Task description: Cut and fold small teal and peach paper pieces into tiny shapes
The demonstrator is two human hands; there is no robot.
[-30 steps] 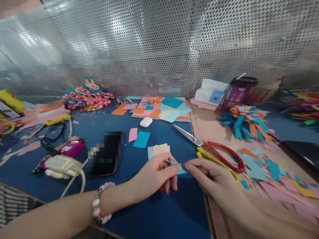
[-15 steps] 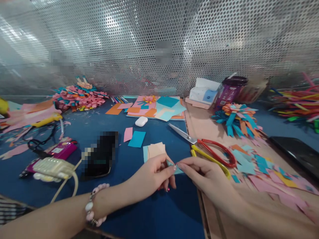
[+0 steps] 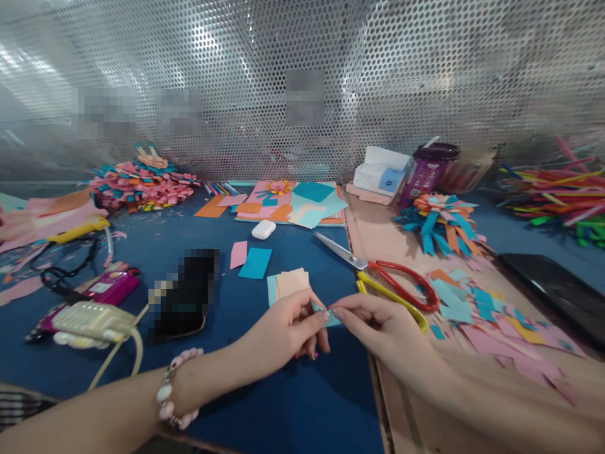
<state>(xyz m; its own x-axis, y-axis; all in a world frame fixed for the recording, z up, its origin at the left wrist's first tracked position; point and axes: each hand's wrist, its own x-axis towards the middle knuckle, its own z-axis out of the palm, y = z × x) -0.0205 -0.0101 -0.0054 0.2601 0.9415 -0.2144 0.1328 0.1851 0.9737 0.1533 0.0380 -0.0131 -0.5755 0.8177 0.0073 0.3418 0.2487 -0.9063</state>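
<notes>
Between my two hands is a small piece of light blue paper (image 3: 334, 320), mostly covered by the fingers. My left hand (image 3: 297, 325), with a beaded bracelet at the wrist, pinches it from the left. On its other side my right hand (image 3: 378, 321) pinches the paper between thumb and forefinger. The fingertips of both hands nearly meet. Behind the left hand lies a small stack of peach paper pieces (image 3: 293, 282) over light blue ones. Scissors (image 3: 350, 255) with red and yellow handles lie just beyond the right hand, blades pointing up and left.
A pixelated dark phone (image 3: 186, 293), a white earphone case (image 3: 263, 229) and a blue paper rectangle (image 3: 256, 263) lie on the table. Paper scraps (image 3: 515, 343) and a black phone (image 3: 553, 290) are at the right. A purple cup (image 3: 428, 173) stands before the perforated metal wall (image 3: 227, 82).
The view has shifted slightly, so everything sits a little further left. Both hands keep their pinch on the light blue paper, with hardly any visible movement.
</notes>
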